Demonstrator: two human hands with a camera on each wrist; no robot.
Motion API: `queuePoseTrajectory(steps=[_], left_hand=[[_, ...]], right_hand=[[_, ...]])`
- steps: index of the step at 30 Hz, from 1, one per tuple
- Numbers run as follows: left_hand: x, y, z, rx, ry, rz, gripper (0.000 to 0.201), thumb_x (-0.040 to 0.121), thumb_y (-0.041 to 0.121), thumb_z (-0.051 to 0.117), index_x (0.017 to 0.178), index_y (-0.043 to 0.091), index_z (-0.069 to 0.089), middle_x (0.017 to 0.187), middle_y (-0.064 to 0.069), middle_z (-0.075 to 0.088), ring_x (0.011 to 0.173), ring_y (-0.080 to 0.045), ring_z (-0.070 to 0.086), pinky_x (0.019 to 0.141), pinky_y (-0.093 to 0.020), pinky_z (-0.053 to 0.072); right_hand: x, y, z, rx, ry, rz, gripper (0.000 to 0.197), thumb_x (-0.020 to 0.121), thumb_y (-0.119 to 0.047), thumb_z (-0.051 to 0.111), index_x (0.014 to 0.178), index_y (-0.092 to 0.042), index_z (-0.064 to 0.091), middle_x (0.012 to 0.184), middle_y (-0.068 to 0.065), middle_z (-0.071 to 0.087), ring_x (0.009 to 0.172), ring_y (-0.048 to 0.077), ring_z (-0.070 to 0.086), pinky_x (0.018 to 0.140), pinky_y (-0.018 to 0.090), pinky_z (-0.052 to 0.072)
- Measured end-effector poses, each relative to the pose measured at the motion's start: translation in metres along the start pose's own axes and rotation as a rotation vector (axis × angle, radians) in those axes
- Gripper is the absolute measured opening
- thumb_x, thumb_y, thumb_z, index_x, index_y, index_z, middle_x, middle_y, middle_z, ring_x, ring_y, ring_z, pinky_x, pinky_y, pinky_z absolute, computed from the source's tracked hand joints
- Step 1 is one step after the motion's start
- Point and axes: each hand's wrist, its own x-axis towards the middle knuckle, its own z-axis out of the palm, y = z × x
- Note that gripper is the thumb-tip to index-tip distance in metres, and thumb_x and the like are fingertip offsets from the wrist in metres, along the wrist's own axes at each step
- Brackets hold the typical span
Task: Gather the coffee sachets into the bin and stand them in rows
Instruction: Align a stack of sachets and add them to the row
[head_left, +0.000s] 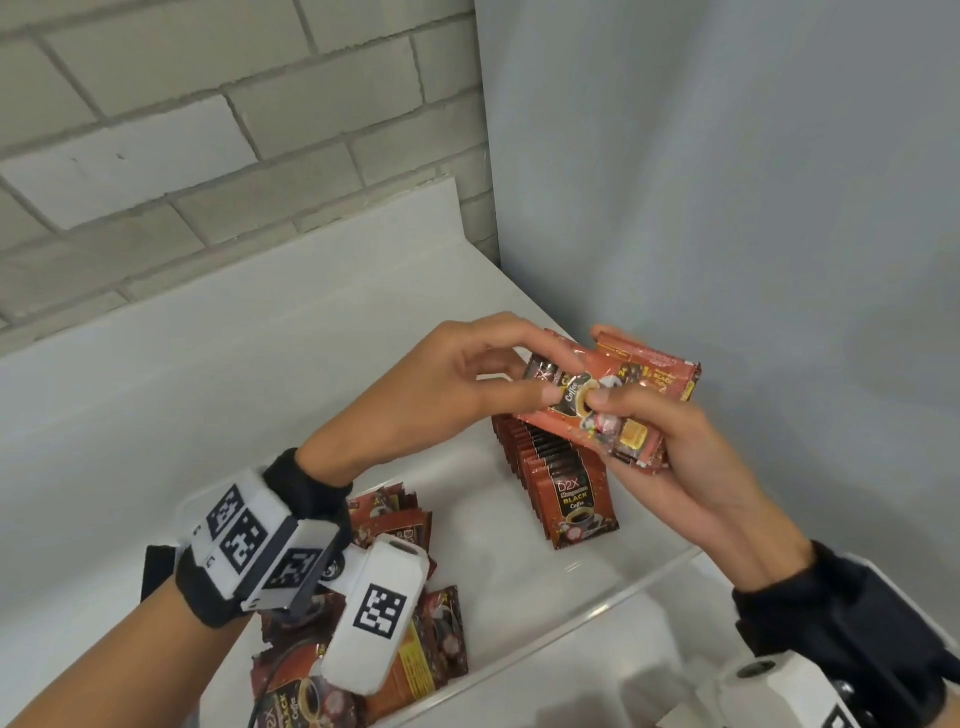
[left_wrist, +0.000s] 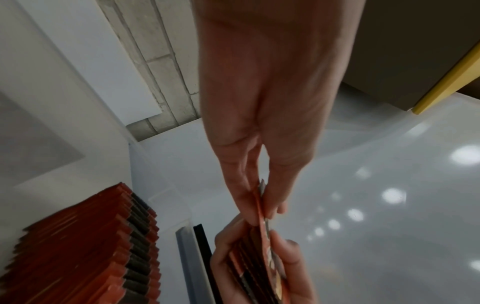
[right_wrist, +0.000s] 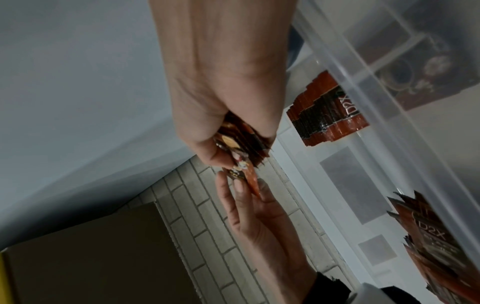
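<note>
Nearest you, a loose heap of sachets lies flat and overlapping at the near end of the clear bin, partly under your left wrist unit. These are not yet stood up.

Above the bin, your right hand is curled round a small stack of sachets, thumb pressed on the top face, fingers under. Your left hand pinches the top sachet at its near edge between thumb and fingertips. The left wrist view shows the same pinch on the thin edge.

Step in hand, as judged: squaring or peeling the top sachet from the held stack before placing. Advice: keep the right thumb light so the top sachet slides free without dragging the one beneath. Foil packs likely slip; align all print the same way up and edges flush before lowering.

Just below and beyond your hands, the standing row runs along the bin's right side, front sachet upright, label facing you. The held stack hovers over the row's far part, apart from it. Seat new sachets against the front of the row, upright, supporting it so it does not fan forward.

Farthest: the white desk and a brick wall.
</note>
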Motion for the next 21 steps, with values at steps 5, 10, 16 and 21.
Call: queuePoseTrajectory(steps=[5,10,16,21], left_hand=[[-0.002,-0.003,-0.007,0.113,-0.136,0.001,0.022,0.088,0.007,0.064,0.109,0.008,0.072,0.108,-0.012,0.06,0.103,-0.026,0.061,0.091,-0.044,0.052],[-0.003,-0.018,0.01,0.436,-0.425,0.053,0.024,0.089,0.011,0.066,0.111,0.015,0.073,0.098,-0.003,0.06,0.085,-0.011,0.056,0.076,-0.016,0.042],[0.007,-0.048,0.04,0.647,-0.55,0.235,0.026,0.084,0.003,0.064,0.109,0.004,0.073,0.084,-0.009,0.05,0.076,-0.005,0.041,0.064,-0.015,0.036],[0.01,-0.062,0.051,0.816,-0.456,0.43,0.022,0.08,0.007,0.063,0.098,0.007,0.076,0.078,0.002,0.034,0.079,-0.007,0.024,0.061,-0.018,0.021]], right_hand=[[0.004,-0.002,-0.001,0.166,0.136,-0.134,0.036,0.074,-0.015,0.068,0.107,-0.019,0.058,0.083,0.003,0.064,0.076,0.016,0.066,0.074,0.027,0.057],[0.005,-0.002,-0.004,0.212,0.216,-0.228,0.018,0.081,-0.021,0.065,0.098,-0.02,0.059,0.082,0.003,0.059,0.077,0.014,0.058,0.079,0.024,0.053],[0.004,-0.001,-0.002,0.19,0.227,-0.22,0.016,0.081,-0.023,0.064,0.096,-0.018,0.06,0.081,0.004,0.06,0.075,0.015,0.06,0.079,0.024,0.054],[0.002,-0.002,0.001,0.224,0.232,-0.201,0.022,0.079,-0.022,0.064,0.1,-0.017,0.058,0.081,0.005,0.06,0.073,0.015,0.06,0.078,0.025,0.055]])
